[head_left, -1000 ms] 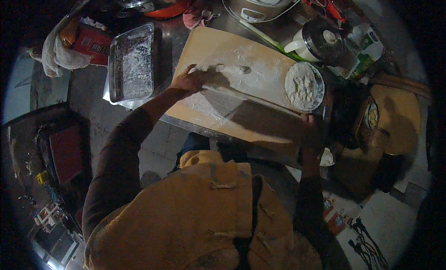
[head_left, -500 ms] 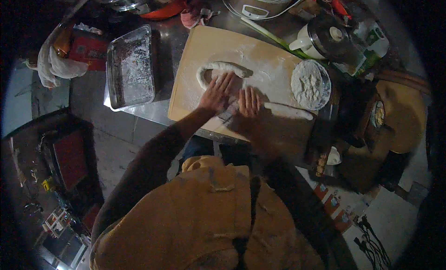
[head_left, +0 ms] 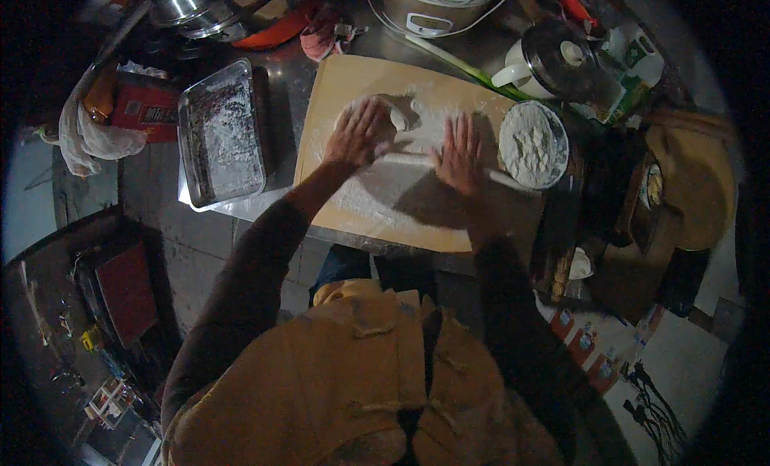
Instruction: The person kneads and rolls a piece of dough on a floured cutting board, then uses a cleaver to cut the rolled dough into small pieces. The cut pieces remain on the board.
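Note:
A long white rope of dough lies on a floured wooden board. Its far end bends round past my left hand, which rests flat on the dough at the left, fingers stretched out. Farther right, my right hand presses palm-down on the straight stretch, its fingers extended too. Beyond that hand the rope runs on to the right, close to a clear bowl of flour. Neither hand grips anything; the dough directly beneath the palms is hidden.
Left of the board stands a flour-dusted metal tray. Behind it lie a green onion, a rice cooker and a lidded pot with a pale handle. A pink cloth is bunched at the board's far left corner.
My hands have spread apart and moved away from me, the right one going farther right. The dough rope between them has come into sight and shifted farther back on the board.

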### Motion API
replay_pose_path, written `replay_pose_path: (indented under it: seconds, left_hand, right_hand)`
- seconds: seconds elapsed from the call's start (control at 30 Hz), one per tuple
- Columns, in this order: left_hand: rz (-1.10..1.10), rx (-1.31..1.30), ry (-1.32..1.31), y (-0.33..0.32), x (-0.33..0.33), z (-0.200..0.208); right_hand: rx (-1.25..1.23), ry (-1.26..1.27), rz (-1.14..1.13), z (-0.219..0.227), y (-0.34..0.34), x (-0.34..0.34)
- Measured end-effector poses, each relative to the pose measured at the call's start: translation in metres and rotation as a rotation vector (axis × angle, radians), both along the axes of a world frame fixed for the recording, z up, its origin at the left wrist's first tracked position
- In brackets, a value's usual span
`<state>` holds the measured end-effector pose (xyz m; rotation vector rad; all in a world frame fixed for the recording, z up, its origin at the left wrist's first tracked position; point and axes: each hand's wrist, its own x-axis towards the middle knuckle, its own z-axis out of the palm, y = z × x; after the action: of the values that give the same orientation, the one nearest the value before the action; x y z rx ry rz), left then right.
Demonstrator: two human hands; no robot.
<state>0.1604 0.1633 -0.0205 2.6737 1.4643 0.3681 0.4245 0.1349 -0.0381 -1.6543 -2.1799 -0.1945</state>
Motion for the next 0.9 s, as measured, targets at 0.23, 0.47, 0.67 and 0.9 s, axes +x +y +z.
replay_pose_path:
  seconds: [0.23, 0.47, 0.67, 0.9]
  left_hand:
    - [-0.167, -0.358, 0.073, -0.115, -0.036, 0.026]
    - [-0.185, -0.599, -0.197, -0.062, 0.070, 0.008]
    - [-0.022, -1.356, -1.384, -0.018, 0.096, 0.088]
    - [0.102, -1.582, -1.735, 0.023, 0.069, 0.137]
  right_hand:
    - [-0.023, -0.049, 0.145, 0.006, -0.133, 0.021]
    - [-0.220, 0.216, -0.107, 0.021, -0.049, 0.040]
    - [-0.154, 0.613, 0.301, 0.027, -0.088, -0.013]
    - [-0.734, 1.098, -0.144, 0.056, -0.060, -0.009]
